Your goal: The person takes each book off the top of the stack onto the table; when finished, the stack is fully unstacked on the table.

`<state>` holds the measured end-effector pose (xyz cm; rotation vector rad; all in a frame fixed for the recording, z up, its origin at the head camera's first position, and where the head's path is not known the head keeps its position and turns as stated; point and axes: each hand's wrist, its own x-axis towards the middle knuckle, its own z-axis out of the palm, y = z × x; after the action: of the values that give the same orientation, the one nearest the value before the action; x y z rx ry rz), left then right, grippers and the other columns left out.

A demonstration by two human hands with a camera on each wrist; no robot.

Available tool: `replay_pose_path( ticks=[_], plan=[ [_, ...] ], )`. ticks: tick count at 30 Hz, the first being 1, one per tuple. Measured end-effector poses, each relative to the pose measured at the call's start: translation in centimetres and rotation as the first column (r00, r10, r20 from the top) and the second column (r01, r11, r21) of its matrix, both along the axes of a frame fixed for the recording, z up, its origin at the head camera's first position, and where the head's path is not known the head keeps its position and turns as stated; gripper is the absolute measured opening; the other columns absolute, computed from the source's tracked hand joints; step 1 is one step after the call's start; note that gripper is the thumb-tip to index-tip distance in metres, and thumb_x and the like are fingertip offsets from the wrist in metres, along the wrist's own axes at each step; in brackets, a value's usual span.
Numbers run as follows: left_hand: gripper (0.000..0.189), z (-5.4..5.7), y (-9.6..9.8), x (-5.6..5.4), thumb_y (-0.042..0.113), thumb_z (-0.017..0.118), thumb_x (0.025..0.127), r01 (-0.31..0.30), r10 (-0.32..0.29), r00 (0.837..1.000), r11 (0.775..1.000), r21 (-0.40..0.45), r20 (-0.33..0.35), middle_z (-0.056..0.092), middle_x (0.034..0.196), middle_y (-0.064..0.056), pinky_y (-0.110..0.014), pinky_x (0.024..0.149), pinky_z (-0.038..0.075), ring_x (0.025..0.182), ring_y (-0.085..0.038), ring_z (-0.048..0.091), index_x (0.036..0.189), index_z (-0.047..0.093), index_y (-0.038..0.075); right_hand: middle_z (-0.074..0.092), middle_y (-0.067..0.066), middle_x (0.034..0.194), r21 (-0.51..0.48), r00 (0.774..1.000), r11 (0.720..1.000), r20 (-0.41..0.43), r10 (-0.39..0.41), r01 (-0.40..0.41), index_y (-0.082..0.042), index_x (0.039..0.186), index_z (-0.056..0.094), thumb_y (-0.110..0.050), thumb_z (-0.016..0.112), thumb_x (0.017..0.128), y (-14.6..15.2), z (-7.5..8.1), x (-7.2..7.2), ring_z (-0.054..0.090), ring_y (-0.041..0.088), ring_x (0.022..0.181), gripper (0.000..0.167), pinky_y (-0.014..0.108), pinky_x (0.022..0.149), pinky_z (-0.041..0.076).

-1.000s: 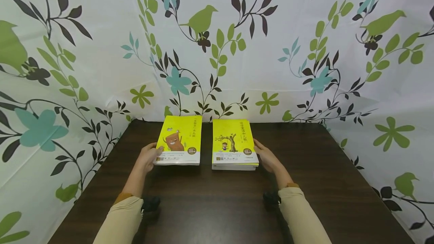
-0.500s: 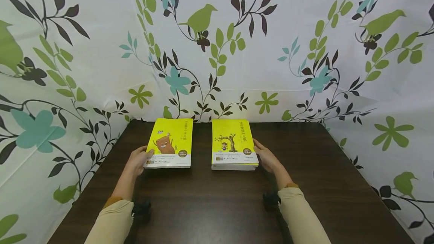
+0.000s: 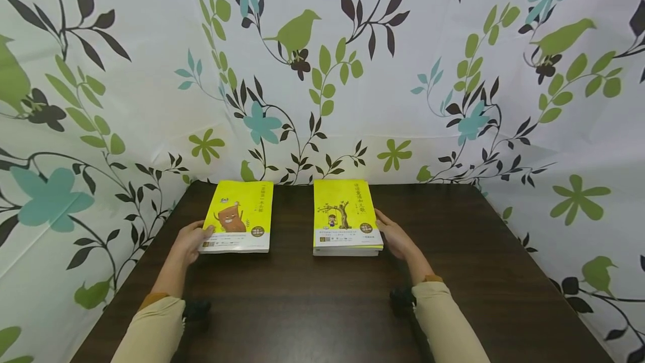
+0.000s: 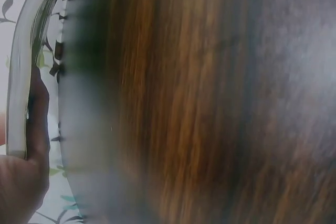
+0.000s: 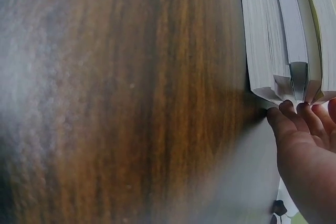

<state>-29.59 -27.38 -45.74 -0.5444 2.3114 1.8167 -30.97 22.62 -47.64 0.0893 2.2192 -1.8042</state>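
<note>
One book [image 3: 238,206] is gripped by its left edge in the left hand [image 3: 189,241], long axis pointing away; the stack [image 3: 346,212] off right is just touched by the relaxed right hand [image 3: 397,236].

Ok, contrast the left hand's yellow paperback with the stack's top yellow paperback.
The held paperback shows a brown smiling figure; the top paperback shows a tree. The left hand grips the held paperback above the table; the top paperback lies on other books. Both are yellow with white lower bands.

Pale glare on the tabletop [image 3: 302,301], wrist views partly blurry
</note>
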Motion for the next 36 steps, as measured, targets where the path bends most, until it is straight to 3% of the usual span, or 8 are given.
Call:
replay_pose_path(
  ticks=[13, 19, 27, 36],
  plan=[
    [0.062, -0.3, -2.3, -0.6, 0.021, 0.044, 0.103, -0.05, 0.05, 0.998, 0.999, -0.019, 0.023, 0.057, 0.1, -0.008, -0.022, 0.062, 0.055, 0.07, -0.007, 0.059, 0.154, 0.018, -0.004, 0.015, 0.014, 0.164, 0.019, 1.0, 1.0, 0.007, -0.025, 0.025, -0.018, 0.159, 0.009, -0.03, 0.032, 0.108, 0.0, -0.3, 0.4, 0.036, 0.03, 0.135, 0.058, 0.051, 0.112, 0.034],
    [0.061, -0.2, -3.6, -0.7, 0.02, 0.044, 0.102, -0.074, 0.075, 0.997, 0.996, -0.054, 0.032, 0.058, 0.096, -0.006, -0.023, 0.06, 0.054, 0.069, -0.007, 0.058, 0.153, 0.019, -0.005, 0.014, 0.013, 0.164, 0.015, 1.0, 1.0, -0.005, -0.023, 0.023, -0.018, 0.159, 0.01, -0.029, 0.032, 0.108, -0.1, -0.3, 0.1, 0.029, 0.03, 0.14, 0.057, 0.055, 0.116, 0.028],
    [0.061, -0.3, -4.9, -0.7, 0.019, 0.042, 0.102, -0.103, 0.109, 0.992, 0.991, -0.091, 0.064, 0.055, 0.109, -0.016, -0.022, 0.059, 0.052, 0.073, -0.01, 0.057, 0.153, 0.017, -0.007, 0.021, 0.011, 0.162, 0.023, 0.999, 0.999, -0.012, -0.034, 0.034, -0.02, 0.159, 0.013, -0.03, 0.033, 0.107, -0.2, -0.3, -0.1, 0.039, 0.029, 0.132, 0.056, 0.051, 0.111, 0.036],
    [0.064, -0.9, -6.3, -1.1, 0.021, 0.042, 0.103, -0.126, 0.14, 0.983, 0.985, -0.118, 0.117, 0.047, 0.12, -0.022, -0.024, 0.061, 0.049, 0.085, -0.019, 0.054, 0.154, 0.014, -0.004, 0.02, 0.012, 0.163, 0.031, 0.999, 0.999, -0.016, -0.029, 0.029, -0.02, 0.159, 0.014, -0.031, 0.034, 0.107, -0.2, -0.2, 0.1, 0.034, 0.029, 0.138, 0.057, 0.056, 0.115, 0.03]
  ],
)
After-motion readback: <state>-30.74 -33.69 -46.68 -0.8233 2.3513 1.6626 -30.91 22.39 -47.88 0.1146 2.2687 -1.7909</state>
